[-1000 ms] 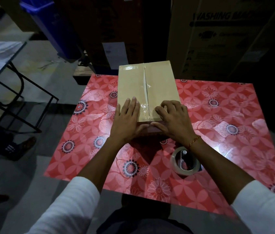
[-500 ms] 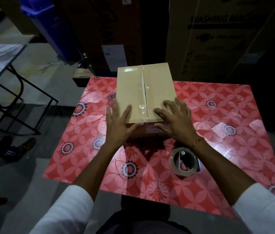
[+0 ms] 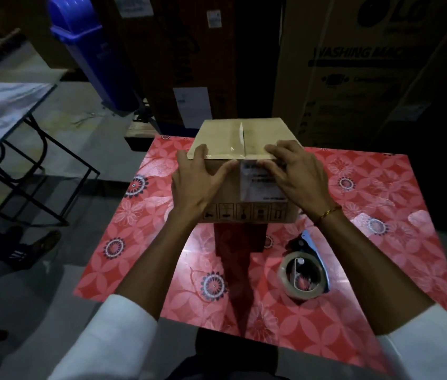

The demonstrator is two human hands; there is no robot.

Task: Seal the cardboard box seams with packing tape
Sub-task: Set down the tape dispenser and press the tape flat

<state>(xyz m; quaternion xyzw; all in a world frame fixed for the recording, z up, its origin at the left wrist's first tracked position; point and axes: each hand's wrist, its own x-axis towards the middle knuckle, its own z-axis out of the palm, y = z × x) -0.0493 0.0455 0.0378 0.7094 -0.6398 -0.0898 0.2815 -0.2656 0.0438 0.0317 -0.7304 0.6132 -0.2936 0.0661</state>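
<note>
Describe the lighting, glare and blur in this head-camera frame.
Head view: dim overall, the background cartons nearly black; glare patches on the glossy red tablecloth and on the clear tape along the cardboard box top; a dark shadow falls in front of the box; the white sleeves smear at the wide-angle edge; both hands look fairly sharp.

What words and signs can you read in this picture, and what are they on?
"LG" logo: top of the big carton, partly cut off.
"WASHING MAC...": same carton, rest lost in the dark.
Row of handling symbols: near side of the box, too small to tell apart.
White label on the box: print too blurred to read.
Paper sheet on the dark carton behind: unreadable.
Small stickers higher up: unreadable.
</note>
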